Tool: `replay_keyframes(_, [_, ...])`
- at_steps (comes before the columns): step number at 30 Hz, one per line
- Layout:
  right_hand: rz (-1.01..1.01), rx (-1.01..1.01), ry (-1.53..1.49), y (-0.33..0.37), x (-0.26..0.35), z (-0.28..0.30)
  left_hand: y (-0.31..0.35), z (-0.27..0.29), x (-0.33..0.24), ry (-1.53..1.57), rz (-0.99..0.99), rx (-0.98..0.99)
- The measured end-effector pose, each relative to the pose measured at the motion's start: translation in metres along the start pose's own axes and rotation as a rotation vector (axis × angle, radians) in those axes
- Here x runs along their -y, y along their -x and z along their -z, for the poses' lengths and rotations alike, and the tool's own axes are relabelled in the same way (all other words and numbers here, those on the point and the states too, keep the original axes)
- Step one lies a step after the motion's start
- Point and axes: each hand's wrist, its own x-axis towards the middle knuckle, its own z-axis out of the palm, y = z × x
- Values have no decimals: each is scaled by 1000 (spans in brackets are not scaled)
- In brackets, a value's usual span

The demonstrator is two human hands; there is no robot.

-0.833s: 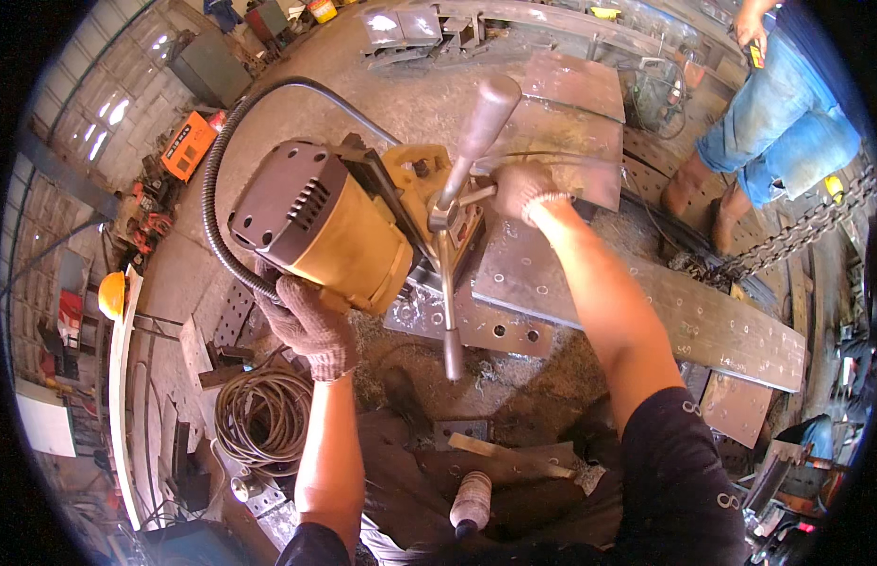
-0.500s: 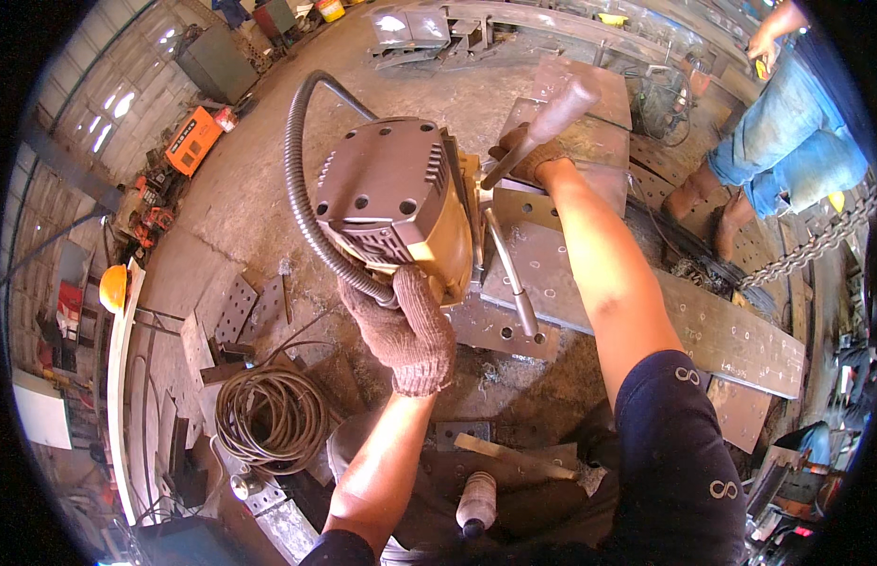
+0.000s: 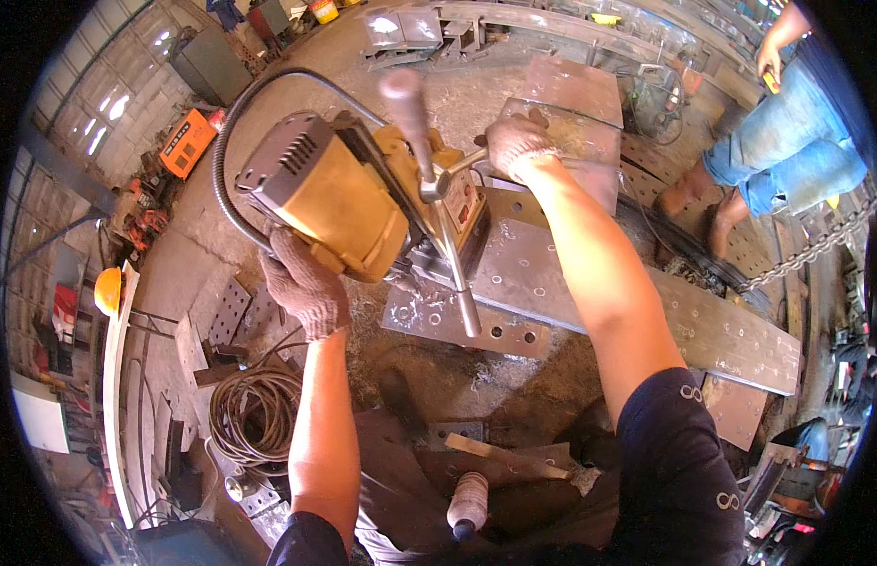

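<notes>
A yellow and grey magnetic drill [image 3: 349, 203] leans to the left, its base at the end of a long steel plate [image 3: 542, 259]. Its black corrugated hose [image 3: 222, 156] arches over the far left side. My left hand [image 3: 306, 288], in a brown knitted glove, grips the underside of the motor housing; some fingertips are hidden behind it. My gloved right hand [image 3: 521, 143] is closed round the end of one spoke of the drill's three-armed feed handle [image 3: 437, 186]. Another spoke points up and the third slants down toward me. Metal shavings lie around the base.
A coiled hose [image 3: 255, 415] lies at near left. Before me are a bottle [image 3: 469, 505] and a wooden-handled brush [image 3: 504, 455]. A person in blue shorts [image 3: 787, 132] stands at right, near a hanging chain [image 3: 816, 250]. Drilled plates [image 3: 233, 311] lie at left.
The drill has swung left and tilted, showing its side and base. My left hand has moved left with it. My right hand has shifted slightly left and up; the feed handle's spokes have changed position.
</notes>
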Motion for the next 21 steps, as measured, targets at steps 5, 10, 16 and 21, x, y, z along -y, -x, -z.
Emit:
replay_keyframes(5, [15,14,71,-33,38,25,-50,7,33,121,144,-17])
replay_keyframes(10, [52,-65,72,-23,50,26,-79,17,61,256,216,-16])
replay_keyframes(16, [180,-165,171,7,53,38,-88,31,87,362,202,-7])
replay_keyframes(21, [220,-253,190,35,45,30,-93,33,94,526,289,77])
